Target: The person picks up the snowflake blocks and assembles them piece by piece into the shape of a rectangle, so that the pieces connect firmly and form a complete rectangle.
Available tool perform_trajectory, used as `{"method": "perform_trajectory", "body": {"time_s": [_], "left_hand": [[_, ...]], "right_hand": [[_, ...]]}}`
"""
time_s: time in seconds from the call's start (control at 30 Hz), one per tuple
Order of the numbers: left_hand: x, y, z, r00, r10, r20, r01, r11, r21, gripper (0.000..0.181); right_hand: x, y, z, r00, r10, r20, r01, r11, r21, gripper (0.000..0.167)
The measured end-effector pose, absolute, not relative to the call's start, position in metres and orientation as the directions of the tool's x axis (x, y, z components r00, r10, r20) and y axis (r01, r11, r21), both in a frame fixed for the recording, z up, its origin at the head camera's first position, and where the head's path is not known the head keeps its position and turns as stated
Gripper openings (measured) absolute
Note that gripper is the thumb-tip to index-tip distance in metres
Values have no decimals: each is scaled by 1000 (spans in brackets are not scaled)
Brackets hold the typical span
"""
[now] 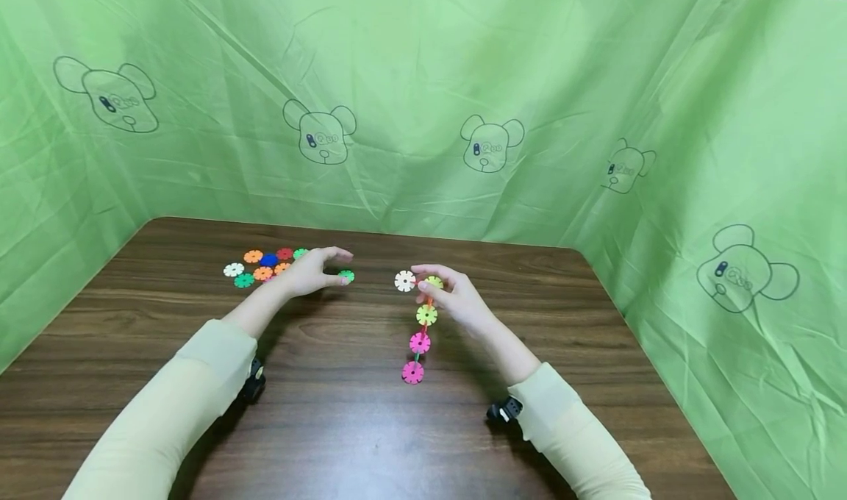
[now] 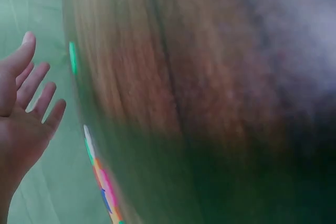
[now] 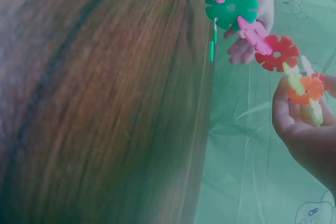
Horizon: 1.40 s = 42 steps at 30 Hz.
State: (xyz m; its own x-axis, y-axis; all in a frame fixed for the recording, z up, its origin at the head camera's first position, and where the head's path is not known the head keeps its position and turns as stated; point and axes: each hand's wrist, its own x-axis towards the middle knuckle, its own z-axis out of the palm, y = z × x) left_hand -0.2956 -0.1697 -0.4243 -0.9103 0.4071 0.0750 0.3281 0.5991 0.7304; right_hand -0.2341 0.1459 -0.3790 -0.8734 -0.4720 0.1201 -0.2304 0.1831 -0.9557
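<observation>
A chain of interlocking plastic snowflake discs [image 1: 420, 343] hangs from my right hand [image 1: 459, 300], whose thumb and fingers pinch it near its top end. A white disc [image 1: 405, 281] sticks out sideways at that end. In the right wrist view, a green disc [image 3: 232, 6], a red disc [image 3: 277, 53] and an orange disc [image 3: 306, 89] alternate with pink and yellow ones. My left hand [image 1: 309, 272] hovers over the table, fingers spread and holding nothing. A loose green disc [image 1: 347, 275] lies by its thumb; the left wrist view shows a gap between them.
A group of loose discs lies left and behind my left hand, among them a white disc [image 1: 234, 269], a blue disc [image 1: 268, 260] and a red disc [image 1: 284, 253]. The brown wooden table [image 1: 317, 426] ends before a green curtain [image 1: 410, 103] printed with bear faces.
</observation>
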Motion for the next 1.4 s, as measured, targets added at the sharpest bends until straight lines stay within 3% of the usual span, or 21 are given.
{"method": "perform_trajectory", "body": {"time_s": [0.43, 1.0, 1.4], "left_hand": [[-311, -182, -439, -894, 448, -20, 331, 688, 646, 48], [-309, -178, -440, -875, 485, -14, 370, 687, 626, 26], [-306, -170, -442, -854, 519, 31, 444, 698, 562, 26]], "right_hand": [[-223, 144, -364, -879, -467, 98, -212, 199, -957, 36], [-225, 142, -367, -869, -481, 119, -236, 190, -953, 37], [-230, 144, -375, -869, -483, 113, -219, 170, -961, 38]]}}
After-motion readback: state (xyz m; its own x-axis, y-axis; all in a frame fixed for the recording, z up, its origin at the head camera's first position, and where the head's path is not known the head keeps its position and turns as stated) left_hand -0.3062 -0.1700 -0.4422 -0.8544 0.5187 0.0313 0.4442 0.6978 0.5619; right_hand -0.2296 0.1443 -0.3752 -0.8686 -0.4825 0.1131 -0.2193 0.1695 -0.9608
